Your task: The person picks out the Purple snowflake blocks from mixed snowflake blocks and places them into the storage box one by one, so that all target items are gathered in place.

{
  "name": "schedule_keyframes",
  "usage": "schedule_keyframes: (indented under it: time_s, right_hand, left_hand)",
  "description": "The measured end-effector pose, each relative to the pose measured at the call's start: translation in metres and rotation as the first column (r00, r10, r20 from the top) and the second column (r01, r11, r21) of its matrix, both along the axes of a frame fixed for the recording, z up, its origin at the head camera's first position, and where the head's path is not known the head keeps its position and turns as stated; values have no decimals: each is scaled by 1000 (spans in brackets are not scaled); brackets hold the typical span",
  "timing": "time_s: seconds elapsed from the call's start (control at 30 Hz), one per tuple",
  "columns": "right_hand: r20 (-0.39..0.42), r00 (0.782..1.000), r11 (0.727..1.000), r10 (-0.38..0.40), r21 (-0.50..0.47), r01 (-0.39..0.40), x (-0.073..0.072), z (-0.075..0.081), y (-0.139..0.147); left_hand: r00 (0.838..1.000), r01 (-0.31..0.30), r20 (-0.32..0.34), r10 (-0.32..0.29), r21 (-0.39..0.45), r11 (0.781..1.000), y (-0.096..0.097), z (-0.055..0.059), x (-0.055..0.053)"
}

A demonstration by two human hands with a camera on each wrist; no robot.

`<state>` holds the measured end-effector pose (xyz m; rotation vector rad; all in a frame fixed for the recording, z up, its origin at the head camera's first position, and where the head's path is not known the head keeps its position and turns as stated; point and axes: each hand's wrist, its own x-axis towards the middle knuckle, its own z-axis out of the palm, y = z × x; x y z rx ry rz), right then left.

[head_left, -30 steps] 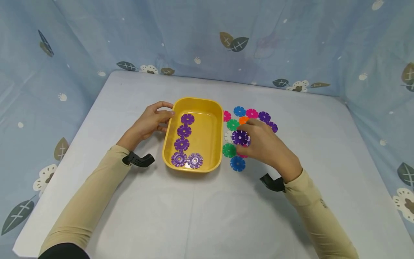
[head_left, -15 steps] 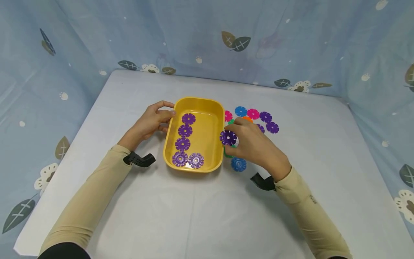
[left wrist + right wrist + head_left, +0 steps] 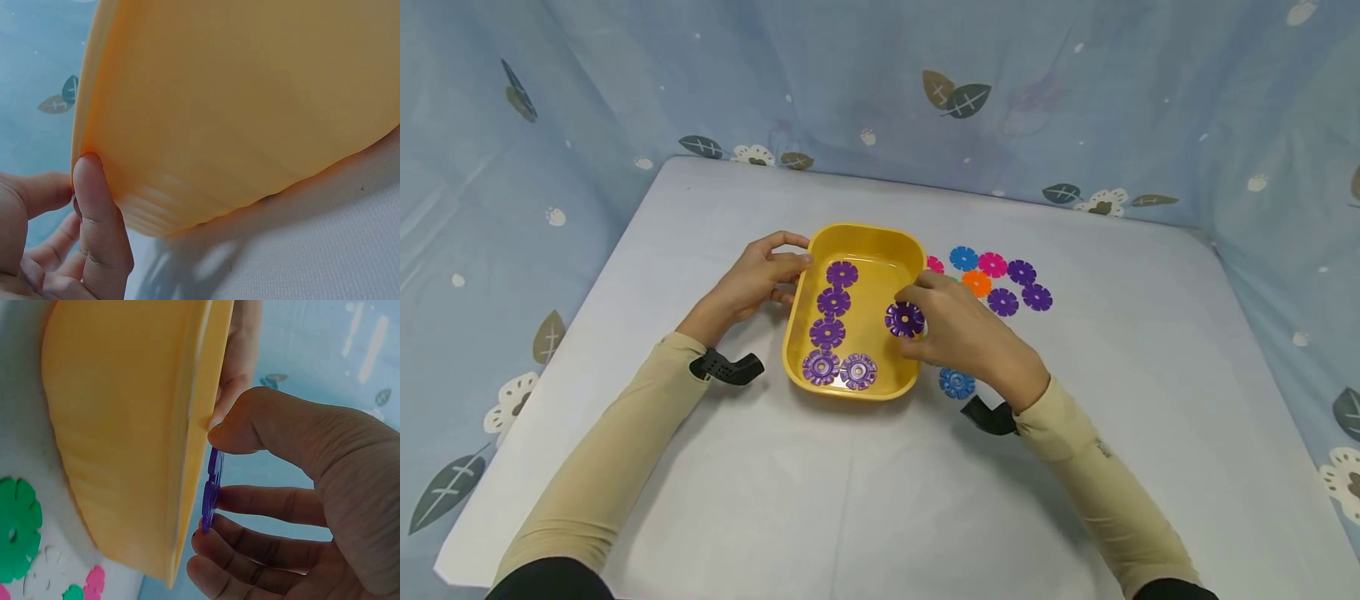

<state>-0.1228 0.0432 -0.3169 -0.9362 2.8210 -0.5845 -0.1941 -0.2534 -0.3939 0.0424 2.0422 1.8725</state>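
Note:
My left hand (image 3: 748,279) pinches the left rim of a yellow plastic tray (image 3: 867,236) between thumb and fingers; the left wrist view shows this grip from outside the wall. Inside the tray lie several purple snowflake discs (image 3: 827,332), in a column down its left side with one more at the near end. Over the tray's right part, my right hand (image 3: 970,337) holds another purple snowflake disc (image 3: 905,319) between thumb and fingertips. In the right wrist view this disc (image 3: 212,487) appears edge-on, close to the tray rim.
Right of the tray, loose snowflake discs lie on the white table (image 3: 850,500): blue (image 3: 964,258), pink (image 3: 992,265), orange (image 3: 977,283) and purple (image 3: 1002,302). A green disc (image 3: 17,528) shows in the right wrist view. A blue patterned curtain (image 3: 850,75) stands behind the table.
My right hand has carried the purple snowflake disc leftward from above the loose discs to over the tray. The left hand keeps its grip on the rim.

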Motion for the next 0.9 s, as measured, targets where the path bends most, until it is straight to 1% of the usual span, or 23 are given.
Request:
schedule_keyframes:
  time_s: [0.17, 0.37, 0.6, 0.9]
  right_hand:
    - [4, 1000, 1000, 29, 6, -29, -3, -3, -9]
    - [16, 999, 998, 45, 44, -45, -6, -6, -20]
    - [66, 996, 995, 67, 76, -72, -10, -11, -33]
    - [94, 990, 987, 102, 111, -113, -17, -22, -44]
  left_hand:
    - [1000, 2, 1, -2, 7, 1000, 0, 0, 1]
    - [1000, 7, -2, -7, 8, 1000, -2, -1, 0]
    - [1000, 4, -2, -4, 19, 1000, -1, 0, -1]
    - [1000, 0, 4, 0, 8, 1000, -1, 0, -1]
